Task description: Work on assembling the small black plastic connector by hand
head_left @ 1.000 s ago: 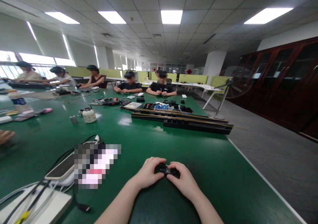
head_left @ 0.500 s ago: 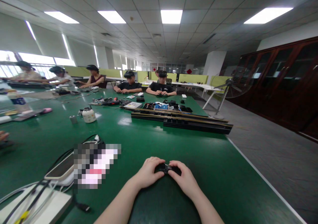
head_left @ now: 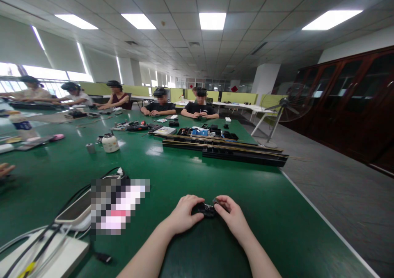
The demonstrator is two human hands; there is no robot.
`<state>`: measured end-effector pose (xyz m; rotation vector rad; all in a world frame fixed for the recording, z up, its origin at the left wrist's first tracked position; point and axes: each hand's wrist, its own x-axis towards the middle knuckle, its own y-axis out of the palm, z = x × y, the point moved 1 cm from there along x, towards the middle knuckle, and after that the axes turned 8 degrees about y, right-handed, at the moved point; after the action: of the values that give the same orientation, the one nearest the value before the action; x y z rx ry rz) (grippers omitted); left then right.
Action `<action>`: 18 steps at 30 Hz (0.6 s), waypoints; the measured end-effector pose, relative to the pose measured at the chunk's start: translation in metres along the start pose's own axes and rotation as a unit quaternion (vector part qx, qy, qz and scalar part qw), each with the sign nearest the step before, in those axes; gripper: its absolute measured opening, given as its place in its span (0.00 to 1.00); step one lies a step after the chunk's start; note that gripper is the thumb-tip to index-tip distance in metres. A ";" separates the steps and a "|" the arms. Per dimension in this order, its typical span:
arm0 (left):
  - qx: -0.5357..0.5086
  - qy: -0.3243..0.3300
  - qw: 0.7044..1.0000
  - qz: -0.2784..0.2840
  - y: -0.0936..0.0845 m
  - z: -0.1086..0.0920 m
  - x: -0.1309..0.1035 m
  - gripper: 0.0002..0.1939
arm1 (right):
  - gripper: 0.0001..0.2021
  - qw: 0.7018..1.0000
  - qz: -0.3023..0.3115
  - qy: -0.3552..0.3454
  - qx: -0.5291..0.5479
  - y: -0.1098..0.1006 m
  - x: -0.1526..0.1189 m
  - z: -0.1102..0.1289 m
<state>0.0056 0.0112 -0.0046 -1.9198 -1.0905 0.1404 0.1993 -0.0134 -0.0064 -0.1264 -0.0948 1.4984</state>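
A small black part (head_left: 208,210) with some light metallic detail on top lies low over the green table (head_left: 172,175), close in front of me. My left hand (head_left: 185,214) is closed around its left end, thumb on the near side and fingers on the far side. Just to the right, my right hand (head_left: 231,213) pinches a small thin dark piece (head_left: 218,201), tilted upward beside the part. Much of this piece is hidden by the fingers, and its kind is too small to tell.
Long black channels (head_left: 246,158) with thin brass-coloured rods lie beyond my hands. A phone-like device (head_left: 75,206) with cables, a white box (head_left: 46,253) and a white jar (head_left: 110,143) stand left. Several people sit around the table; another person's hand (head_left: 6,170) shows at the left edge.
My right hand has moved slightly right, away from the black part, and now lifts a small thin piece. More of the part's top shows. My left hand has stayed in place.
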 end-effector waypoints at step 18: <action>-0.001 -0.002 1.000 -0.002 0.001 0.000 0.000 0.20 | 0.24 0.989 -0.068 0.054 0.124 -0.008 0.003 -0.002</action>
<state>0.0060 0.0113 -0.0052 -1.9187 -1.0972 0.1409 0.2073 -0.0113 -0.0076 -0.0009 0.1671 1.3529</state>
